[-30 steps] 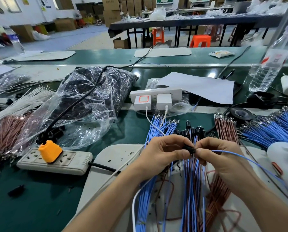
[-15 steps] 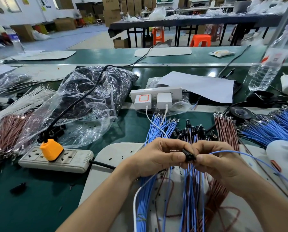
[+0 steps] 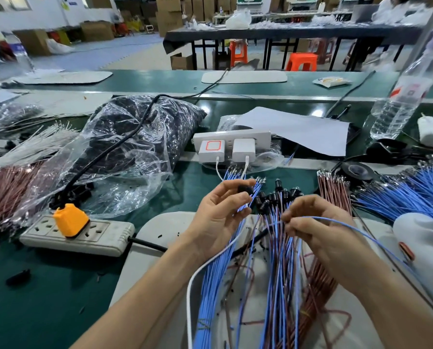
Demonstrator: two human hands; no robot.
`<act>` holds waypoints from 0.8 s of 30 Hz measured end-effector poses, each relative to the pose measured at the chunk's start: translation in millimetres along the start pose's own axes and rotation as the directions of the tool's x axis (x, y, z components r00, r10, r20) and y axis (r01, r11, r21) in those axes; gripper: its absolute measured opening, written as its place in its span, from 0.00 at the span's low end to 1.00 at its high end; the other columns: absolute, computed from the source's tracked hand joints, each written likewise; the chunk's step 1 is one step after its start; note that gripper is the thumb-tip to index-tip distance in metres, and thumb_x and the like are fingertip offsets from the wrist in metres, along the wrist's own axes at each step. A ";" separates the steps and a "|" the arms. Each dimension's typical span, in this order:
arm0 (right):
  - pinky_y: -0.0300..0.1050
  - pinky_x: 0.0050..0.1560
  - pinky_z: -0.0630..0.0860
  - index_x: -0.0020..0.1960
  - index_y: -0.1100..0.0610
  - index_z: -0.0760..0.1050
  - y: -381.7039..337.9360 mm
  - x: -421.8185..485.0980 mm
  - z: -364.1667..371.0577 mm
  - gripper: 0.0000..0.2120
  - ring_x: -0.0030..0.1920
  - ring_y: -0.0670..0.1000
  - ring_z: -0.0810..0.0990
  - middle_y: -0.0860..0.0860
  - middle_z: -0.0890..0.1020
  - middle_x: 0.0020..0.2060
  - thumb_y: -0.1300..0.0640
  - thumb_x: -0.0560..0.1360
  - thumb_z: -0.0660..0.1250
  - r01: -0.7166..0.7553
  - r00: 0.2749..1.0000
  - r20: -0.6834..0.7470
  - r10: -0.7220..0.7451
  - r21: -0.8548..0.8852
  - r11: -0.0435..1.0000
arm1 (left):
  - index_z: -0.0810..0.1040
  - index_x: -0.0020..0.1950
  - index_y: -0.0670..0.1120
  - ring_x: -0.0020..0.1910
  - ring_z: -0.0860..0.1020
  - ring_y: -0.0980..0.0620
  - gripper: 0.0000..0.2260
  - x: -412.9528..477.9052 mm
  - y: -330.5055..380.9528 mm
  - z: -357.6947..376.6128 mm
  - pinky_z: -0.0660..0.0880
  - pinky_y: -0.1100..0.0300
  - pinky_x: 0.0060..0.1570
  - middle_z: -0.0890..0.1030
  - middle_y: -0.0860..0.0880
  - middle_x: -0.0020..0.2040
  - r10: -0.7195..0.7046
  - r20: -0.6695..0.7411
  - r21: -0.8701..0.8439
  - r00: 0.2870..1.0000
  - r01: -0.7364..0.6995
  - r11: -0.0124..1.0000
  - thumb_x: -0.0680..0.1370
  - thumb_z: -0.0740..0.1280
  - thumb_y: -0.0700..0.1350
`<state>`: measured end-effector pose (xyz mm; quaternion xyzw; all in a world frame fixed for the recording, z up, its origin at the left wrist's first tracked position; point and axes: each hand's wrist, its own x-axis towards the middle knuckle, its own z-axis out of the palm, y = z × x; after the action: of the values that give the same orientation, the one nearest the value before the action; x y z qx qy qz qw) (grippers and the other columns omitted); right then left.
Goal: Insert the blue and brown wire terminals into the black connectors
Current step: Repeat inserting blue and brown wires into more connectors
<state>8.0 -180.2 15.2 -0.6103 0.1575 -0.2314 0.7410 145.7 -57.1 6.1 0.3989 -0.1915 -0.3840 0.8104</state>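
The black connector (image 3: pixel 245 189) shows only as a dark nub between the left hand's (image 3: pixel 218 215) thumb and fingertips — its socket cannot be seen. The near end of the blue wire (image 3: pixel 331 218) vanishes inside the right hand's (image 3: pixel 318 233) pinch, so its terminal is hidden. The wire bundles (image 3: pixel 281 278) run off the bottom edge. A white object (image 3: pixel 421 245), possibly a tool, is cut by the right edge. The water bottle's (image 3: pixel 399 104) top smears into blur, and the plastic bag's (image 3: pixel 135 137) dark contents are too small to tell.
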 end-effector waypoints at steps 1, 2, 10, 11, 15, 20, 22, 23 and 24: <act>0.37 0.38 0.78 0.42 0.61 0.75 0.0 0.7 -0.3 0.11 0.34 0.51 0.80 0.56 0.82 0.35 0.75 0.70 0.63 0.013 0.999 -0.046 -0.011 0.060 0.998 | 0.83 0.39 0.48 0.38 0.78 0.58 0.09 -0.7 -1.3 0.8 0.75 0.66 0.41 0.83 0.50 0.45 0.041 -0.008 0.062 0.999 -0.040 0.997 0.67 0.69 0.35; 0.37 0.39 0.79 0.44 0.61 0.73 -1.9 1.1 -0.4 0.11 0.34 0.51 0.81 0.57 0.83 0.36 0.76 0.71 0.61 0.045 0.995 -0.096 -0.034 0.120 0.992 | 0.83 0.40 0.48 0.39 0.78 0.58 0.10 -1.1 -3.0 1.2 0.75 0.66 0.42 0.83 0.50 0.45 0.096 -0.009 0.137 0.995 -0.094 0.986 0.69 0.69 0.33; 0.38 0.43 0.79 0.48 0.52 0.74 -14.4 -13.5 15.8 0.07 0.38 0.49 0.83 0.50 0.83 0.40 0.63 0.80 0.61 0.508 0.799 -0.154 -0.582 -0.346 0.789 | 0.81 0.48 0.49 0.40 0.77 0.59 0.10 -9.0 -14.0 1.2 0.73 0.64 0.44 0.81 0.52 0.43 0.361 0.216 0.753 0.907 -0.390 0.530 0.71 0.73 0.36; 0.37 0.43 0.78 0.49 0.51 0.74 -13.6 -16.2 18.2 0.07 0.39 0.48 0.83 0.49 0.83 0.41 0.61 0.80 0.60 0.546 0.767 -0.126 -0.629 -0.385 0.744 | 0.81 0.48 0.49 0.39 0.77 0.58 0.10 -9.6 -14.3 2.2 0.73 0.64 0.44 0.81 0.51 0.43 0.367 0.222 0.759 0.903 -0.396 0.517 0.71 0.74 0.36; 0.35 0.45 0.77 0.52 0.47 0.73 -11.5 -20.7 22.7 0.09 0.41 0.46 0.83 0.51 0.81 0.43 0.59 0.80 0.57 0.619 0.696 -0.033 -0.717 -0.478 0.623 | 0.81 0.47 0.50 0.39 0.77 0.57 0.10 -11.1 -12.3 5.4 0.74 0.62 0.43 0.81 0.51 0.43 0.383 0.228 0.762 0.895 -0.409 0.503 0.70 0.75 0.37; 0.37 0.45 0.77 0.53 0.45 0.73 -10.6 -22.6 25.5 0.09 0.42 0.45 0.84 0.48 0.81 0.43 0.56 0.81 0.57 0.630 0.690 -0.001 -0.724 -0.492 0.601 | 0.80 0.46 0.53 0.39 0.77 0.57 0.12 -12.8 -10.5 8.1 0.74 0.62 0.42 0.81 0.52 0.42 0.385 0.243 0.760 0.890 -0.422 0.495 0.70 0.75 0.38; 0.36 0.44 0.77 0.52 0.44 0.73 -12.0 -24.0 25.5 0.09 0.41 0.45 0.84 0.48 0.81 0.42 0.58 0.81 0.57 0.637 0.678 -0.020 -0.735 -0.482 0.601 | 0.80 0.47 0.52 0.39 0.78 0.57 0.11 -12.7 -10.9 8.2 0.75 0.59 0.42 0.81 0.52 0.42 0.380 0.245 0.760 0.892 -0.420 0.496 0.70 0.75 0.38; 0.36 0.44 0.77 0.52 0.45 0.73 -13.0 -24.7 25.7 0.10 0.41 0.46 0.84 0.49 0.81 0.42 0.58 0.81 0.57 0.642 0.677 -0.030 -0.735 -0.464 0.610 | 0.80 0.47 0.51 0.39 0.78 0.57 0.10 -12.8 -11.1 8.1 0.75 0.58 0.42 0.80 0.52 0.42 0.378 0.243 0.760 0.893 -0.418 0.498 0.70 0.75 0.38; 0.36 0.44 0.77 0.52 0.45 0.73 -13.9 -25.4 26.5 0.09 0.40 0.47 0.84 0.50 0.81 0.42 0.58 0.81 0.57 0.647 0.676 -0.037 -0.736 -0.448 0.617 | 0.81 0.47 0.50 0.39 0.78 0.57 0.10 -13.0 -11.1 8.1 0.75 0.58 0.42 0.80 0.52 0.42 0.375 0.242 0.761 0.895 -0.415 0.498 0.70 0.75 0.39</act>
<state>-1.9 -146.6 32.9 -0.7316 0.0322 -0.5280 0.4301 127.2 -55.3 2.2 0.6543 -0.4457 -0.0707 0.6068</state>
